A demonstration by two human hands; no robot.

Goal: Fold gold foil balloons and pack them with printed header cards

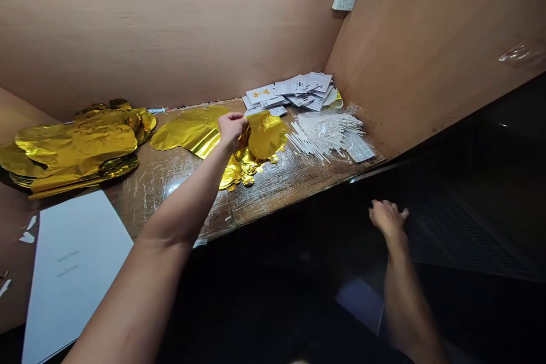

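I was watching the left hand (232, 131) closed in a tight pinch on the gold foil balloon (267, 135), which lay on the scratched, glossy wooden surface (260, 196), and that pinch made sense, since thin, slippery foil seemed to call for fingertips rather than a flat palm. The right hand (388, 219) was open, its fingers loosely spread, out in front of the balloon and off to the right, over the dark area and holding nothing. Tucked against the balloon's near edge sat a cluster of small scalloped gold foil pieces (243, 173). To the balloon's left was a crumpled stack of gold foil balloons (72, 148), apparently heaped together to keep the loose foil in one place. To its right lay a bundle of white plastic sticks (326, 135) on a clear plastic bag (354, 111), likely bunched there so they wouldn't scatter. Behind the balloon, printed paper cards (290, 91) were piled near the corner, and nearer the camera, left of the balloon, lay a white board (72, 273).
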